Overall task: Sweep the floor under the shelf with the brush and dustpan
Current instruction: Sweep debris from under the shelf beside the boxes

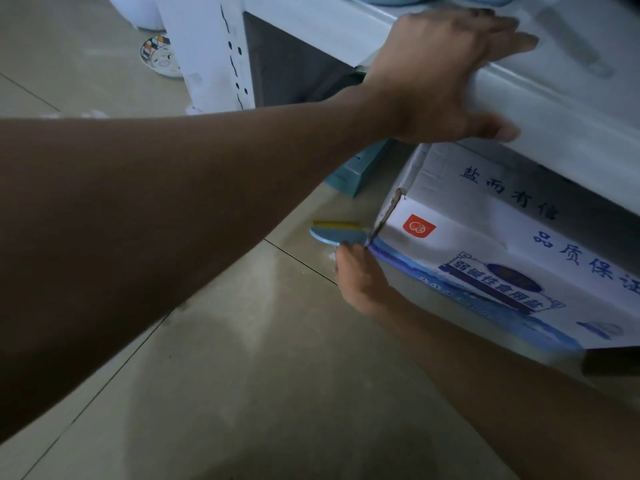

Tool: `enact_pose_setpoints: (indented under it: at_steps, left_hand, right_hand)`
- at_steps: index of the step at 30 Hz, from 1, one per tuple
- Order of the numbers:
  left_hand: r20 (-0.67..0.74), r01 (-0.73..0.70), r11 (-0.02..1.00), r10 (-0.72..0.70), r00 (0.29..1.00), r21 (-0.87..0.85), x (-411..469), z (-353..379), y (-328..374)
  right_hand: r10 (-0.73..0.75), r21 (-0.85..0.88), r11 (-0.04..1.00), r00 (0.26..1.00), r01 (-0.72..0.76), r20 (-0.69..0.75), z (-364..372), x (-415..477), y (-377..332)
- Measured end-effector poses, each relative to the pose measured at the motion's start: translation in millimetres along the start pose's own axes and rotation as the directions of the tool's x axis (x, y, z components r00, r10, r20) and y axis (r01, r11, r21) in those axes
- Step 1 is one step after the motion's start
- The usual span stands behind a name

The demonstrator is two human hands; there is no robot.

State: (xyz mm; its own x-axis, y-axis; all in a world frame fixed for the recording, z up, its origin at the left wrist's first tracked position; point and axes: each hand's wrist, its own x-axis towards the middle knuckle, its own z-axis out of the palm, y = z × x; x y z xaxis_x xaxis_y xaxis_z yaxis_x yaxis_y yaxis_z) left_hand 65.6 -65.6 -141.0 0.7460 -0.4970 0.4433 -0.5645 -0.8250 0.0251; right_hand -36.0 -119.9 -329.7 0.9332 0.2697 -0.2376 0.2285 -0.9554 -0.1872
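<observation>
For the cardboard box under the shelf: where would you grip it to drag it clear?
Grip the cardboard box at its near left corner, coming from the open floor side. That corner juts out past the shelf edge; the rest sits underneath.

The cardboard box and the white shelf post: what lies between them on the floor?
In the head view, a teal object lies between the cardboard box and the shelf post.
</observation>
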Motion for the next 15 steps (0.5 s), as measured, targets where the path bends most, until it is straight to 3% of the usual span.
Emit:
enact_pose_setpoints:
  at_steps: [8,11,15]
  left_hand:
    - [0.01,0.01,0.999,-0.01,1.0,-0.046,-1.1,-1.1,0.0]
    - [0.007,0.013,0.998,-0.012,1.0,-0.056,-1.8,-2.5,0.5]
    - [0.022,-0.008,0.998,0.01,1.0,-0.067,-2.3,-2.9,-1.4]
  right_hand:
    - [-0.009,-0.036,0.999,0.994,0.013,0.11,6.7,-67.7,-10.7]
    - [-0.055,-0.025,0.998,0.996,0.057,0.068,11.6,-87.0,-11.7]
    - [0.021,0.06,0.998,0.99,-0.029,0.138,4.2,-94.7,-10.7]
